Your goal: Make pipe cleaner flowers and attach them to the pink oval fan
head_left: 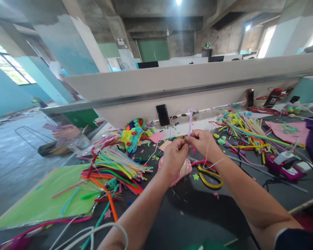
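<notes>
Both hands meet over the middle of the dark table, fingertips pinched together. From between them a fuzzy lavender pipe cleaner (190,122) rises upright. My left hand (174,155) grips its lower end, and my right hand (201,141) pinches it at almost the same spot. Under the left hand lies a pink and cream fuzzy piece (183,172), partly covered by that hand. Right of it, below my right wrist, rest yellow-handled pliers or scissors (210,178); their working end is hidden.
Bundles of coloured pipe cleaners lie left (120,163) and right (246,132). A black phone (162,115) leans against the partition. A green sheet (49,194) covers the left side, and a purple power strip (284,168) with cables sits right. White cable loops (94,231) lie at the front left.
</notes>
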Tool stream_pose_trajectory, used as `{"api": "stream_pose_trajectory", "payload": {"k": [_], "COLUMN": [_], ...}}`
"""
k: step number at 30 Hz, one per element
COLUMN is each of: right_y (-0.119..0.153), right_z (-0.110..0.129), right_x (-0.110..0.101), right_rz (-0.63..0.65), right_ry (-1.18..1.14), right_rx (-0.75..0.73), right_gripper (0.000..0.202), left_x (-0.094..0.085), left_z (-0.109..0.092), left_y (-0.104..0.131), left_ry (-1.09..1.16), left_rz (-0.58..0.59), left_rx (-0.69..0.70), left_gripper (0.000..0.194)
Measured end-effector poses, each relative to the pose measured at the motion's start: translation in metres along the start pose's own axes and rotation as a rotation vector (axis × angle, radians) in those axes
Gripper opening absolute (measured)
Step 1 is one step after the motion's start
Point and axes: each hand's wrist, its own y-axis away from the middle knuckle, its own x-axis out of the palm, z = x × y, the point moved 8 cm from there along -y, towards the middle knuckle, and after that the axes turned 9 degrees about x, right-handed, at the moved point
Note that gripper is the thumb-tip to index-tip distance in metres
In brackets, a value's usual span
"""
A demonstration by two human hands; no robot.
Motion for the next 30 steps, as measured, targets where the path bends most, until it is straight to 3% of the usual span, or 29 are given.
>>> {"api": "stream_pose_trajectory", "payload": {"k": [4,7,14,18,22,25,30], "right_y": [-0.002,-0.002,0.001,0.001,0.0,-0.001,-0.001], "right_z": [0.001,0.003,0.007,0.01,0.004,0.003,0.0], "right_x": [-0.002,-0.002,0.003,0.002,0.009,0.006,0.006], "right_rz": [0.02,0.049,0.214,0.213,0.25,0.199,0.209], "right_ry": [-0.05,-0.133,-0.424,-0.526,-0.548,-0.504,-0.558], "right_rx": [0.015,0.002,-0.013,-0.064,-0.01,-0.014,0.006], "right_gripper": [0.024,0.027,0.027,0.026,0.028,0.032,0.031], "left_x": [0.01,0.014,0.026,0.027,0.024,0.023,0.024], "left_z": [0.01,0.011,0.015,0.016,0.017,0.019,0.02], "left_y": [-0.002,-0.002,0.003,0.003,-0.001,-0.003,-0.003], "left_ry": [0.342,0.551,0.818,0.833,0.756,0.704,0.736], "left_rz": [0.135,0.172,0.241,0.246,0.262,0.274,0.221], "left_rx": [-0.127,-0.183,-0.324,-0.305,-0.233,-0.192,-0.157], "left_gripper": [0.021,0.023,0.027,0.027,0.031,0.031,0.029]}}
